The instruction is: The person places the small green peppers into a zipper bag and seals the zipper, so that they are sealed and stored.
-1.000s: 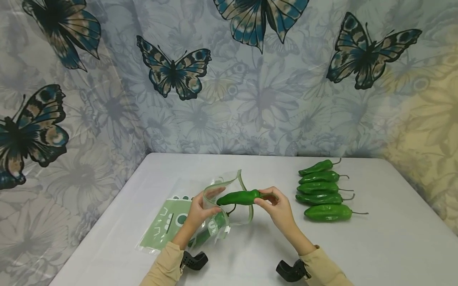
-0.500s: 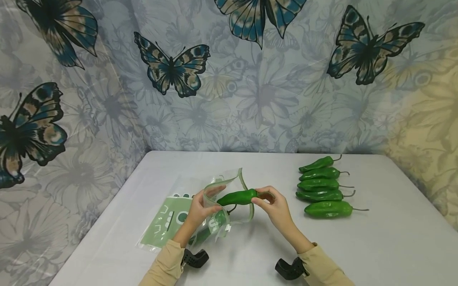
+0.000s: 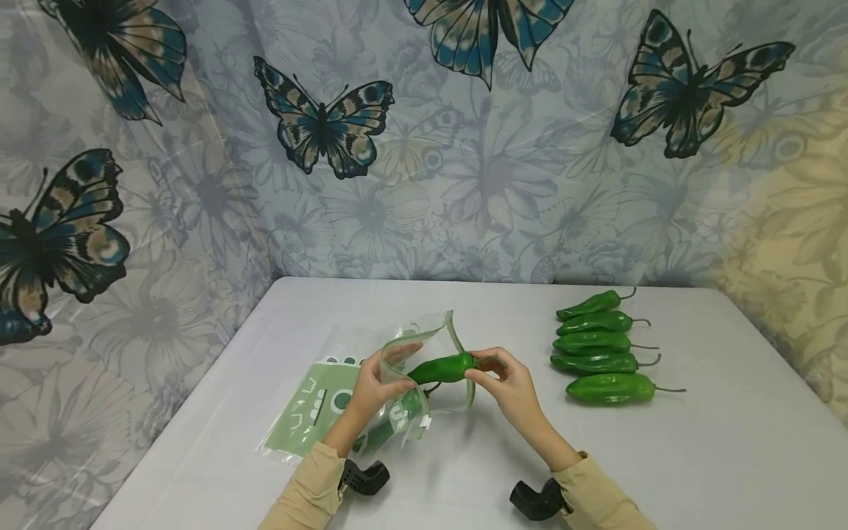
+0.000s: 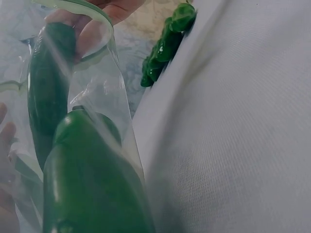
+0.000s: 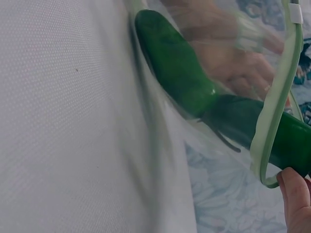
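My right hand [image 3: 506,383] pinches a green chili pepper [image 3: 440,368] at its stem end. That pepper's tip points left, inside the mouth of a clear zip bag [image 3: 453,327] with a pale green zip edge. The left hand [image 3: 371,386] holds the bag's mouth wide, fingers at the far side and thumb at the near side. Lower in the bag lies another green pepper [image 5: 172,63], its stem towards the mouth. In the left wrist view it fills the foreground [image 4: 92,179], with the pinched pepper [image 4: 48,87] behind it.
At the right, several green peppers [image 3: 609,389] lie in a row, stems to the right. Flat clear packaging with a green cartoon print [image 3: 311,408] lies left of the bag. The white table [image 3: 715,456] meets a butterfly-patterned cloth backdrop [image 3: 490,184].
The right hand has moved slightly left, and the pinched pepper sits a little deeper in the bag's mouth. The left hand keeps its hold. The head view has shifted slightly.
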### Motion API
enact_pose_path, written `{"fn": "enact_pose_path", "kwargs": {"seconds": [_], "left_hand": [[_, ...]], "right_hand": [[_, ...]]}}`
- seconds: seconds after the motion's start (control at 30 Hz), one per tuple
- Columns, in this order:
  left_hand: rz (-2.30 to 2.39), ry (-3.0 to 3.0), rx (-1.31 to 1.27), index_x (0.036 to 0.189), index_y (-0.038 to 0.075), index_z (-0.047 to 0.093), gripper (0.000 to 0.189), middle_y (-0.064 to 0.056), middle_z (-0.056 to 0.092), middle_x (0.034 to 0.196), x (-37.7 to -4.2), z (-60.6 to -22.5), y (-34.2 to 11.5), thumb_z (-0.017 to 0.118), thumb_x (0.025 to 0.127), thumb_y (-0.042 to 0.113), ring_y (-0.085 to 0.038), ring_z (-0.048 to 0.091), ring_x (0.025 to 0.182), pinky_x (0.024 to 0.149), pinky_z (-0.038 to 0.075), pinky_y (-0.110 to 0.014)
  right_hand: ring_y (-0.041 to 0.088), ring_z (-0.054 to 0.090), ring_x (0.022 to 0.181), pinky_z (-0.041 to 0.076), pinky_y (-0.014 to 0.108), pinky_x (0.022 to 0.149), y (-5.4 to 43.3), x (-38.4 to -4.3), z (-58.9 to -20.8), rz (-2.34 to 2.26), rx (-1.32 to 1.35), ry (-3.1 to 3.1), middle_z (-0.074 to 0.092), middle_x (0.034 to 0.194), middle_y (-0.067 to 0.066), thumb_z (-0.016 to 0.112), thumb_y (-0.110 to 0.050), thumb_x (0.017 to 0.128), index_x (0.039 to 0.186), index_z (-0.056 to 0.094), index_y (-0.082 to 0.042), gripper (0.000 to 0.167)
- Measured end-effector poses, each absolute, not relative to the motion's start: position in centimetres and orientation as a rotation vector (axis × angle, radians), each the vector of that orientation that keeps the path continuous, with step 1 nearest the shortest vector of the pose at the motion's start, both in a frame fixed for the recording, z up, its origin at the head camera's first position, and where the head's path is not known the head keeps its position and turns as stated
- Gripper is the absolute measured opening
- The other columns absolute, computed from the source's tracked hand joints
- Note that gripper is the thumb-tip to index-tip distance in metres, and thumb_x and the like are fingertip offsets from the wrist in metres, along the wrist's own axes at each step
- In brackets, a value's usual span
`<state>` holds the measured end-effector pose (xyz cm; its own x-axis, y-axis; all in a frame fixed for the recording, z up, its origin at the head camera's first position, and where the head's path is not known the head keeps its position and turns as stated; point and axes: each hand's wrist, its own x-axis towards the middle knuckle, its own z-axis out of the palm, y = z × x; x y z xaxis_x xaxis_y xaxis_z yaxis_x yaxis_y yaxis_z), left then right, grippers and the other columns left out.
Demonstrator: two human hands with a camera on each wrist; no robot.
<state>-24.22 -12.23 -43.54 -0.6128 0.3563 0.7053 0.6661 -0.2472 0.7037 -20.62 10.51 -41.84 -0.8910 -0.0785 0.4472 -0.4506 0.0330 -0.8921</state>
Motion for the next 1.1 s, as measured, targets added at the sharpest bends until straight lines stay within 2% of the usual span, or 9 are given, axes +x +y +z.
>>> {"fn": "enact_pose_path", "kwargs": {"seconds": [0.17,0.27,0.4,0.47,0.7,0.8,0.9,1.0,1.1], "left_hand": [[-1.979,-1.767,-1.226,0.115,-0.019,0.044,0.063,-0.029,0.048,0.119,-24.2,-43.4,-12.1,0.069,0.079,0.027,-0.027,0.046,0.114,0.087,0.040,-0.044],[-1.995,-1.770,-1.223,0.115,-0.019,0.043,0.063,-0.029,0.048,0.119,-24.1,-43.5,-12.1,0.069,0.079,0.026,-0.026,0.046,0.114,0.089,0.039,-0.041],[-1.978,-1.776,-1.231,0.115,-0.019,0.043,0.062,-0.024,0.050,0.121,-24.2,-43.7,-12.2,0.068,0.080,0.025,-0.025,0.046,0.115,0.089,0.040,-0.038],[-1.960,-1.782,-1.234,0.116,-0.018,0.044,0.060,-0.021,0.051,0.122,-24.2,-43.9,-12.3,0.067,0.081,0.025,-0.026,0.046,0.115,0.085,0.042,-0.041],[-1.949,-1.775,-1.220,0.114,-0.019,0.044,0.061,-0.031,0.048,0.118,-24.2,-43.5,-12.1,0.068,0.080,0.026,-0.026,0.047,0.114,0.089,0.040,-0.038],[-1.971,-1.775,-1.215,0.115,-0.018,0.044,0.062,-0.028,0.049,0.119,-24.0,-43.4,-12.2,0.069,0.079,0.026,-0.026,0.047,0.114,0.084,0.043,-0.039],[-1.979,-1.786,-1.209,0.114,-0.019,0.043,0.062,-0.027,0.049,0.119,-23.9,-43.3,-12.1,0.069,0.079,0.024,-0.025,0.047,0.114,0.085,0.043,-0.039],[-1.961,-1.799,-1.210,0.113,-0.020,0.043,0.060,-0.031,0.048,0.116,-23.8,-43.3,-12.1,0.069,0.079,0.021,-0.024,0.047,0.113,0.083,0.042,-0.044],[-1.952,-1.806,-1.216,0.112,-0.022,0.042,0.057,-0.035,0.047,0.114,-24.0,-43.4,-12.1,0.069,0.080,0.017,-0.025,0.047,0.113,0.076,0.047,-0.040]], "right_hand": [[0.015,0.056,0.082,0.050,0.024,0.067,10.5,-20.5,-42.0,1.926,0.569,-2.035,0.057,0.102,0.019,0.067,0.003,0.077,0.100,0.058,0.008,0.025],[0.014,0.057,0.081,0.050,0.023,0.066,10.4,-20.2,-41.6,1.922,0.562,-2.046,0.057,0.100,0.020,0.066,0.007,0.076,0.099,0.059,0.008,0.025],[0.015,0.056,0.080,0.050,0.022,0.065,10.2,-19.7,-40.9,1.909,0.554,-2.071,0.058,0.099,0.022,0.065,0.009,0.076,0.098,0.058,0.011,0.024],[0.017,0.057,0.081,0.050,0.023,0.066,10.1,-19.6,-40.7,1.905,0.556,-2.075,0.058,0.099,0.022,0.065,0.008,0.076,0.099,0.058,0.011,0.024],[0.022,0.059,0.081,0.051,0.027,0.069,10.0,-19.4,-39.7,1.873,0.620,-2.037,0.054,0.095,0.022,0.066,0.013,0.072,0.095,0.059,0.011,0.024],[0.025,0.060,0.082,0.051,0.028,0.070,10.0,-19.3,-39.7,1.875,0.626,-2.049,0.055,0.093,0.021,0.067,0.012,0.072,0.095,0.060,0.011,0.024],[0.026,0.060,0.084,0.050,0.028,0.071,10.0,-19.2,-39.7,1.880,0.621,-2.064,0.056,0.093,0.021,0.067,0.011,0.072,0.095,0.059,0.011,0.024],[0.027,0.060,0.085,0.050,0.029,0.072,10.0,-19.2,-39.7,1.898,0.612,-2.071,0.057,0.094,0.022,0.067,0.012,0.072,0.095,0.059,0.012,0.025],[0.026,0.060,0.085,0.050,0.029,0.071,10.0,-19.5,-40.1,1.915,0.617,-2.067,0.057,0.095,0.023,0.067,0.012,0.072,0.096,0.058,0.013,0.026]]}}
